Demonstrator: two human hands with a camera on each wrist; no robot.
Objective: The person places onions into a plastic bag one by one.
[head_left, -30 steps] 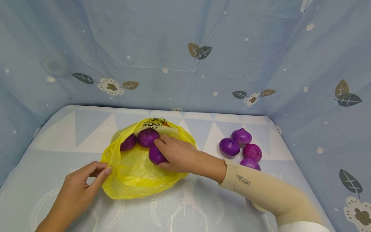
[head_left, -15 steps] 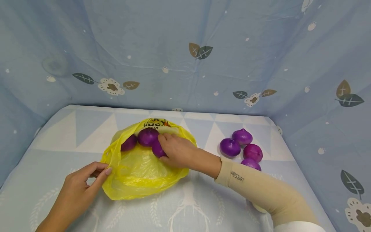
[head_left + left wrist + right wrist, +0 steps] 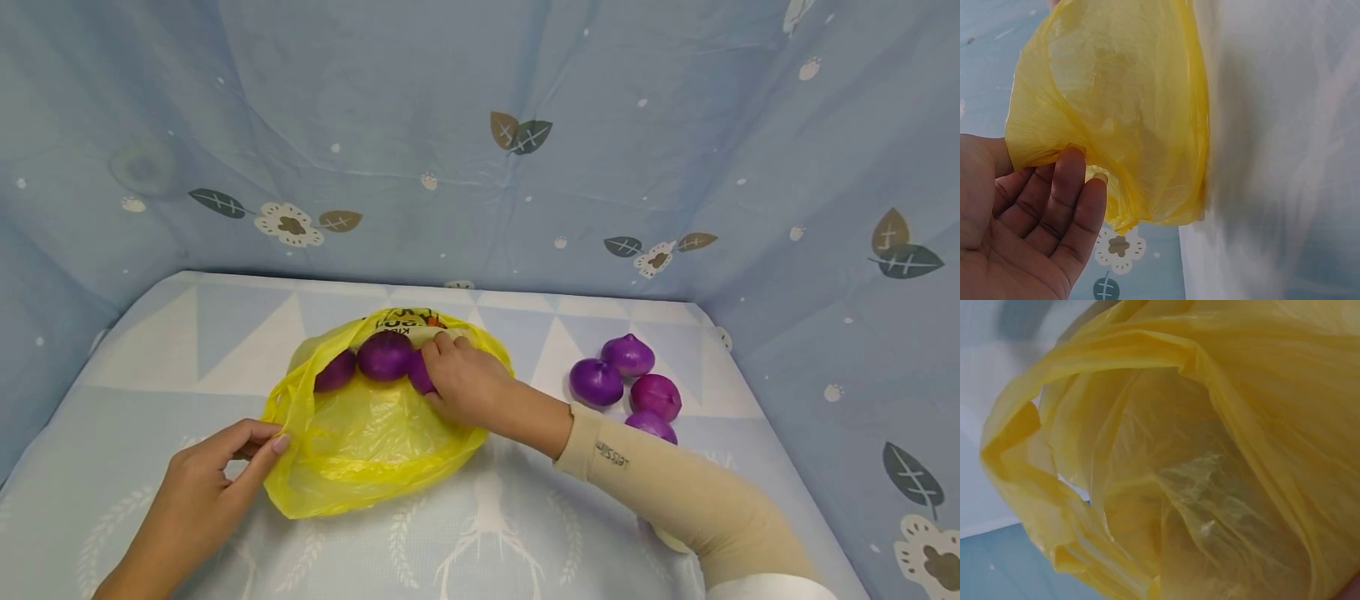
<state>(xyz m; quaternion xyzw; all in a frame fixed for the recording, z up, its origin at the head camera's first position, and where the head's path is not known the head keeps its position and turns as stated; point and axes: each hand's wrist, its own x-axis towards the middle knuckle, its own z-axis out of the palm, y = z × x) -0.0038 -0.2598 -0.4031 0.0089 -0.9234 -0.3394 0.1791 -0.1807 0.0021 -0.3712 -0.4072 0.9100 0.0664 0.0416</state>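
Note:
A yellow plastic bag [image 3: 367,429] lies on the table with its mouth toward me. My left hand [image 3: 198,479] pinches the left rim of that bag between thumb and fingers; the left wrist view shows the film [image 3: 1135,106] caught in the left hand [image 3: 1035,219]. Inside the bag, my right hand [image 3: 468,383] holds a purple onion [image 3: 420,372], partly covered by its fingers. Left of it sit a second onion [image 3: 385,357] and a third onion [image 3: 336,372], half hidden by the bag's side. Yellow film [image 3: 1260,425] fills the right wrist view, hiding the held onion.
Several more purple onions stand together on the right: a pointed onion [image 3: 628,355], a dark onion [image 3: 596,383], a redder onion [image 3: 656,397] and a front onion [image 3: 651,426] partly behind the beige sleeve [image 3: 675,483]. A blue patterned curtain [image 3: 480,167] surrounds the patterned table [image 3: 247,350].
My right hand has shifted the held onion to the right and slightly back inside the bag, against the second onion's side. The left hand keeps its pinch on the rim.

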